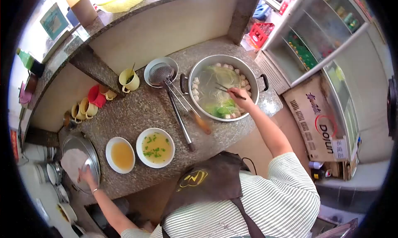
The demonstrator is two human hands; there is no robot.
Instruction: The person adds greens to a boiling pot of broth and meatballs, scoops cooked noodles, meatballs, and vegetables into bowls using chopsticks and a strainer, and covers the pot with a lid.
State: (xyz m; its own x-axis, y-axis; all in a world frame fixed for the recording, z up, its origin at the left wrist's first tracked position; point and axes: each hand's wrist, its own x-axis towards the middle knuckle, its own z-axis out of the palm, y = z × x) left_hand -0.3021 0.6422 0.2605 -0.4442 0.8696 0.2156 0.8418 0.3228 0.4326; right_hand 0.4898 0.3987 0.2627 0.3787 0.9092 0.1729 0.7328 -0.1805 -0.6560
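Observation:
My right hand [240,98] is closed around dark chopsticks [226,89], whose tips are in the large metal pot [195,67]. Thin noodles [213,81] lie in the pot's cloudy broth, with pale balls [195,86] around the edge and green leaves [226,108] at the near side. Far to the left, my left hand [86,178] reaches over a round metal basin [96,171], fingers apart against a pale pinkish mass [73,161] that I cannot identify. Between the hands stand a bowl of plain broth [122,155] and a bowl of broth with chopped greens [156,148].
A wire strainer [160,74] rests on a white bowl [172,62], its handle along the granite counter [153,113]. A yellow mug [129,81], a red mug [96,97] and other cups line the wall. Stacked dishes [54,171] stand left; a glass-door fridge [317,31] stands right.

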